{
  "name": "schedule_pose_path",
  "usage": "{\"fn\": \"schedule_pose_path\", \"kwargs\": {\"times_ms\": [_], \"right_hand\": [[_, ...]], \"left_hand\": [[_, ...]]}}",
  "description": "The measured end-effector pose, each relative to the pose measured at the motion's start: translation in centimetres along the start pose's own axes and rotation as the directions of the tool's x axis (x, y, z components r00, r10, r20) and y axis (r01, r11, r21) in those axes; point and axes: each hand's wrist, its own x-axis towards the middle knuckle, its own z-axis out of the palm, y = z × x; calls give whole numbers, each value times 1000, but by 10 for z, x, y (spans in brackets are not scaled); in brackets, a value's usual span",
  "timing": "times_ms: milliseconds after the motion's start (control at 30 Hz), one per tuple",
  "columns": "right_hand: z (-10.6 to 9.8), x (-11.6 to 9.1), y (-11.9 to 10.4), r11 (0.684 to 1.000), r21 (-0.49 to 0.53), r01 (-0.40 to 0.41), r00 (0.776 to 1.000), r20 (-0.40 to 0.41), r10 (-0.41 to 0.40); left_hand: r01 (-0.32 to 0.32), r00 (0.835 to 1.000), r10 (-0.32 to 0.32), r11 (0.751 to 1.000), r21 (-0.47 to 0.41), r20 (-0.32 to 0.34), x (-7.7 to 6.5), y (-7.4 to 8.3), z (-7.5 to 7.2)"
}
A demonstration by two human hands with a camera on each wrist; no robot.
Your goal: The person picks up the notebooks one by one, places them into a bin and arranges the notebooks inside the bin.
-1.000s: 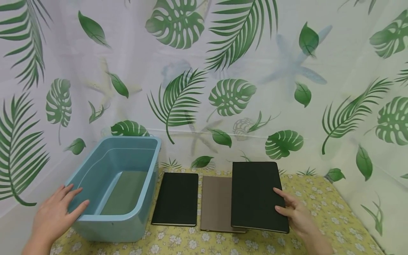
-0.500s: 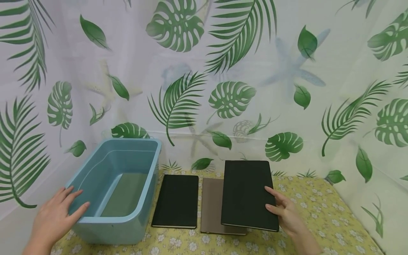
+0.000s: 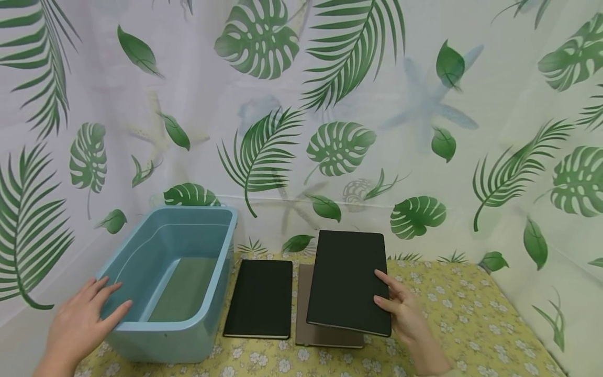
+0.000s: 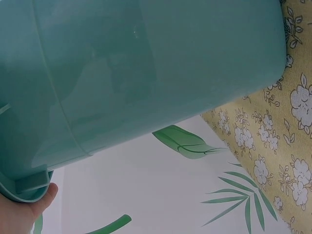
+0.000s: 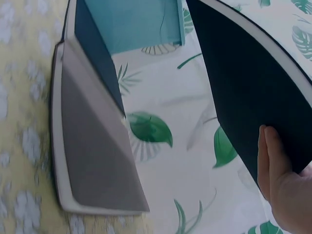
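Note:
My right hand pinches a black notebook by its right edge, with fingers in front and the rest behind. The notebook is tilted in the air above a brown notebook, hiding much of it. In the right wrist view, the black notebook's underside stands apart from the brown notebook. My left hand rests on the front left corner of a blue plastic tub, its fingers spread loosely over the rim. The left wrist view shows the tub's outer wall.
Another black notebook lies flat between the tub and the brown notebook. A yellow floral cloth covers the table. Behind stands a white curtain printed with green leaves. The tub's inside floor is visible.
My right hand has carried the black notebook to the left and slightly up, over more of the brown notebook. The left hand has stayed on the tub's rim.

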Motion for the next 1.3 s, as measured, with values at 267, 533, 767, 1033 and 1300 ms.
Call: {"fn": "schedule_pose_path", "kwargs": {"times_ms": [267,533,767,1033,1300], "right_hand": [[19,8,4,1000,16,-4,995,-104,6],[31,12,10,998,29,-59,983,-172,63],[40,15,13,995,31,-96,970,-220,100],[47,18,17,996,82,-30,987,-157,42],[58,21,19,996,92,-14,987,-156,28]], "left_hand": [[-7,1000,7,1000,3,-5,1,-1,2],[-11,1000,11,1000,11,0,0,0,3],[-15,1000,15,1000,3,-16,0,0,3],[-11,1000,11,1000,4,-22,-1,-1,3],[-8,1000,8,1000,4,-21,-1,-1,3]]}}
